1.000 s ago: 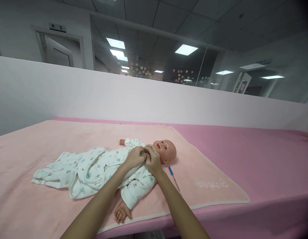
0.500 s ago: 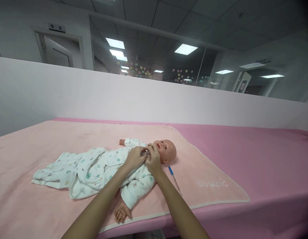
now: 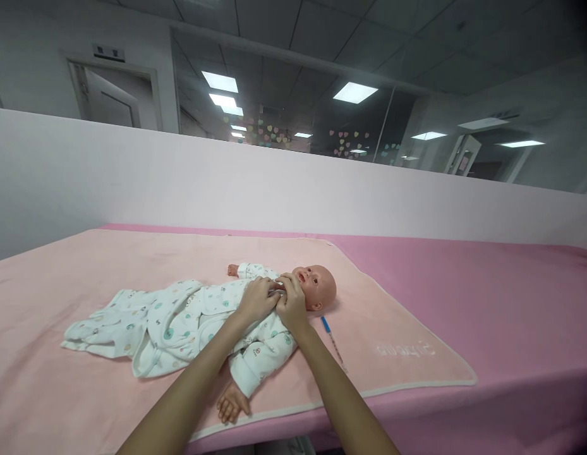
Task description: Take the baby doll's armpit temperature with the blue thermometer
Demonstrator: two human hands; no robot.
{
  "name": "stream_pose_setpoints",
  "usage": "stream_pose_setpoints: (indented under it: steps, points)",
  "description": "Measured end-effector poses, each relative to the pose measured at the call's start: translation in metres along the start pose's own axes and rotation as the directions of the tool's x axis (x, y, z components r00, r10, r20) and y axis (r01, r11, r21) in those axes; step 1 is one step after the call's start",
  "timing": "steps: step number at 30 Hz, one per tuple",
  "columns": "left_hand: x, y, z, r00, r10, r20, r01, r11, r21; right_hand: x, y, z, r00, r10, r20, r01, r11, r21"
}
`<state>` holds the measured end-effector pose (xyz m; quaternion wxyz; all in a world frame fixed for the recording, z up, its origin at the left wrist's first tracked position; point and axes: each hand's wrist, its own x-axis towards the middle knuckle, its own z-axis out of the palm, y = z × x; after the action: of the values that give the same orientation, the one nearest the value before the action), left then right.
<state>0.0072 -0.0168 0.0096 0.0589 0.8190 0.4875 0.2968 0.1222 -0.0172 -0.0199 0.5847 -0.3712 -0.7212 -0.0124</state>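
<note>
A baby doll lies on its back, head to the right, in a white patterned sleepsuit. At the neck of this garment, my left hand and my right hand meet with fingers bent and pinched on the collar. The fingertips are close together just below the doll's chin, and they partly cover the fabric there. One doll hand sticks out of the near sleeve, beside my left forearm. To the right of my right wrist lies a thin stick with a blue cap, perhaps a thermometer.
A peach blanket with a pale border lies under the doll. Beneath it a pink cover spreads over the table. Behind rises a low white wall, with a glass window above it.
Both hands stay at the collar, with only a slight shift of the left fingers. The doll and the blue-capped stick have not moved.
</note>
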Motion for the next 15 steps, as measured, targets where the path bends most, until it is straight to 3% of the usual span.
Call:
stream_pose_setpoints:
  steps: [15]
  points:
    - [0.0001,0.0031,-0.002,1.0,0.001,0.016,-0.003,0.994,0.105,0.0017,0.0005,0.001,1.0,-0.011,0.016,0.011,1.0,0.002]
